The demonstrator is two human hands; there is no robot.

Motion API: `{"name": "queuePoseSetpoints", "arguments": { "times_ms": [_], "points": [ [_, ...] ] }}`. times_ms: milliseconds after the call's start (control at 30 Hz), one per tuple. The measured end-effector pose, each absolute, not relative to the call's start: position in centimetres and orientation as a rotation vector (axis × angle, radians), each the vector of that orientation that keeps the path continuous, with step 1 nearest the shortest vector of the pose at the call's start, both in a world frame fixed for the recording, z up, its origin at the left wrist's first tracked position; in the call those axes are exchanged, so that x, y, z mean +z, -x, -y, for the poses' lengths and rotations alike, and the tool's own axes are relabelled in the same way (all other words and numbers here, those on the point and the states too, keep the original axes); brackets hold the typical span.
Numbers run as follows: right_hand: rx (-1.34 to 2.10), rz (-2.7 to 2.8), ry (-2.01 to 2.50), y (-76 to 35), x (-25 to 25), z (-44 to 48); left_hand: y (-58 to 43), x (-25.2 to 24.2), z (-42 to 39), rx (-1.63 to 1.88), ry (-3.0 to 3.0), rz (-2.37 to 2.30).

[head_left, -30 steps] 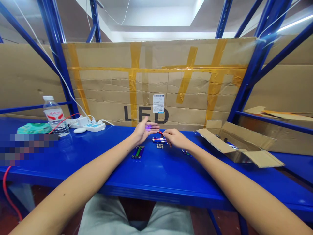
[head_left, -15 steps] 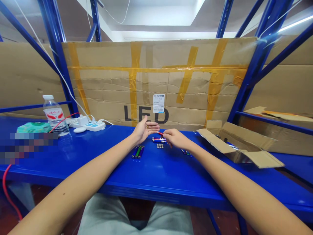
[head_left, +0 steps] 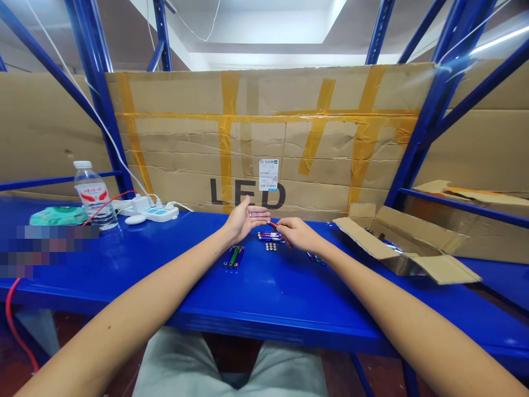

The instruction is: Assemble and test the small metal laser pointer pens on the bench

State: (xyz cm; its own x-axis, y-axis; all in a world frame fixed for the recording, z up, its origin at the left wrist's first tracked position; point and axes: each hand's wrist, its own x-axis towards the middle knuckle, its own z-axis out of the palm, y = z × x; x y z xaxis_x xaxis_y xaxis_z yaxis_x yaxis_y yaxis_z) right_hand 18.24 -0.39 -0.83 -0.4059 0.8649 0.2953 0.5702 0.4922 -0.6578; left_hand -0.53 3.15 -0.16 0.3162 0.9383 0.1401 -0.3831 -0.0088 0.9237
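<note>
My right hand [head_left: 298, 234] pinches a small red metal tube [head_left: 271, 224], which looks like a mini flashlight; its silver end points toward my left fingers. Palm turned to the right, my left hand [head_left: 247, 218] is open with fingers stretched out beside that end. I cannot tell whether they touch. Below the hands lie red and blue tubes [head_left: 268, 236] and a small grid of silver button-like pieces [head_left: 271, 247]. A row of green and dark blue tubes [head_left: 233, 257] lies under my left wrist. More small tubes [head_left: 315, 258] are partly hidden by my right forearm.
An open cardboard box [head_left: 407, 242] with several tubes inside stands at the right. On the left are a water bottle [head_left: 94, 193], a white power strip [head_left: 159, 212] and a green packet [head_left: 61, 215]. A large taped cardboard sheet [head_left: 185, 149] closes off the back.
The red tube has tilted very slightly in my right fingers. Both hands otherwise keep nearly the same place.
</note>
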Motion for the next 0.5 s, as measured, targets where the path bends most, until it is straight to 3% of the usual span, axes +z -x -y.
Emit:
{"name": "queuePoseSetpoints", "arguments": {
  "times_ms": [500],
  "points": [
    [0.649,2.011,1.298,-17.88,-1.15,0.49,0.65,-0.21,-3.22,1.142,-1.107,-0.619]
  ]
}}
